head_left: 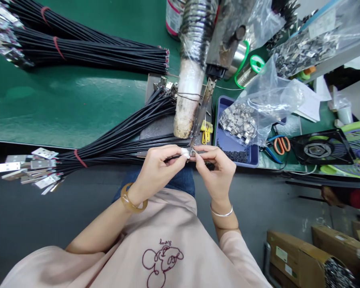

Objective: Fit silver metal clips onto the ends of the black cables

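My left hand (157,170) pinches the end of a thin black cable (172,158), one fingertip wrapped in white tape. My right hand (217,170) pinches a small metal connector shell (193,152) against that cable end. Both hands meet just under the tip of a soldering iron (201,114) fixed to a wrapped post (190,92). A bundle of black cables with USB plugs (87,154), tied with a red band, lies to the left and hangs over the table edge.
Another tied cable bundle (87,46) lies at the back on the green mat (78,104). A blue tray (223,142) and a plastic bag hold metal shells (238,122). Scissors (280,144), a small fan (321,148), a solder spool (252,68) and cardboard boxes (300,256) are to the right.
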A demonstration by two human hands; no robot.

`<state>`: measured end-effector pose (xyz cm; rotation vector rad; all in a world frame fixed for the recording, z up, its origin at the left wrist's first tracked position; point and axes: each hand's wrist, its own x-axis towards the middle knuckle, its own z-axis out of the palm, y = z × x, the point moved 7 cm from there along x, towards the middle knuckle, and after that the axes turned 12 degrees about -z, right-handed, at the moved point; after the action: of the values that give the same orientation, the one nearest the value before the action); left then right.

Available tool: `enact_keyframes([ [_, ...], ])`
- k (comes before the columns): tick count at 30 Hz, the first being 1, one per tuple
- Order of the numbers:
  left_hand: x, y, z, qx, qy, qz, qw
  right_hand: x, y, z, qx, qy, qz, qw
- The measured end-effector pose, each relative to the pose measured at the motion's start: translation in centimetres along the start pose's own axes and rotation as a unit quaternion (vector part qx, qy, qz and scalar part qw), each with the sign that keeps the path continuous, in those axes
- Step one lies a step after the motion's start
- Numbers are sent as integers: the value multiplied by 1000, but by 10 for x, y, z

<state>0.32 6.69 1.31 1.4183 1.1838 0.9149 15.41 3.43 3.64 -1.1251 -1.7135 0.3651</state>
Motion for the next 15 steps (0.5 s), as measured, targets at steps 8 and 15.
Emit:
enact_keyframes([
  [8,7,-1,0,-16,15,-12,1000,1,0,4,-6,-13,-2,1000],
  [15,7,3,-2,25,55,25,998,3,4,4,15,-6,11,1000],
])
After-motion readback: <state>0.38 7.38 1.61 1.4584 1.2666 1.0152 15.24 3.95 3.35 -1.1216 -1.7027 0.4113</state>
